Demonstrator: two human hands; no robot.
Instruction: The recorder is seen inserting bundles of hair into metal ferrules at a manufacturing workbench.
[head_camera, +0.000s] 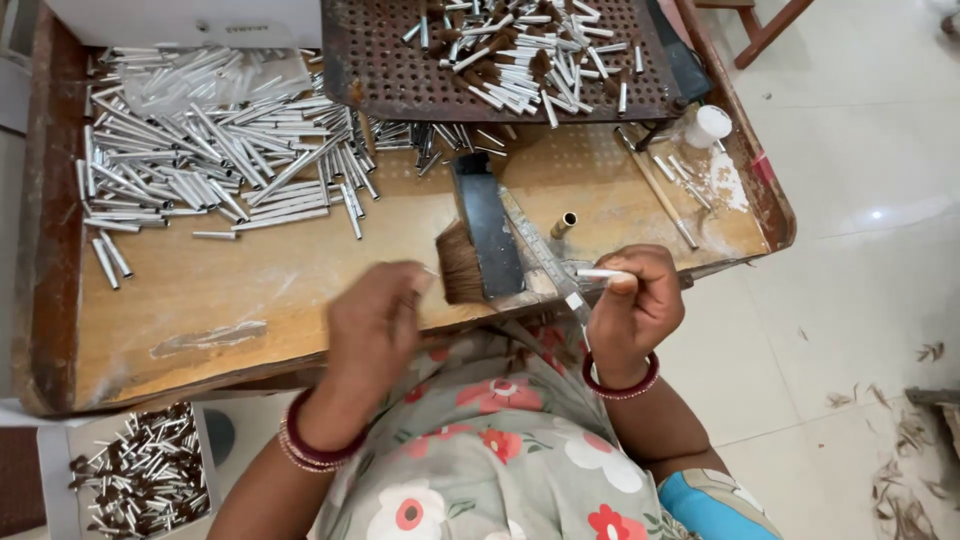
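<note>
Across the worn wooden work table (250, 290) with its raised edges, a big loose heap of thin silver metal tubes (200, 150) covers the far left, and a rusty perforated metal tray (400, 70) at the back holds more tubes, some tipped with brown bristle. Nearer the person stands a dark upright metal block (488, 225) with a tuft of brown bristle hair (460, 262) lying against its left side. Below the table edge, a white box of finished bristle-tipped tubes (140, 475) sits at the left. The left hand (375, 320) hovers just beside the tuft, its fingers loosely curled and blurred; whether it pinches any hair I cannot tell. The right hand (630, 305) is closed around one short silver tube (600, 273), pinched between thumb and fingers, with the free end poking out leftward toward the block. Such a tube is probably light, stiff and smooth, so likely slippery; a firm pinch near its middle seems best. The hair is soft and would scatter easily.
</note>
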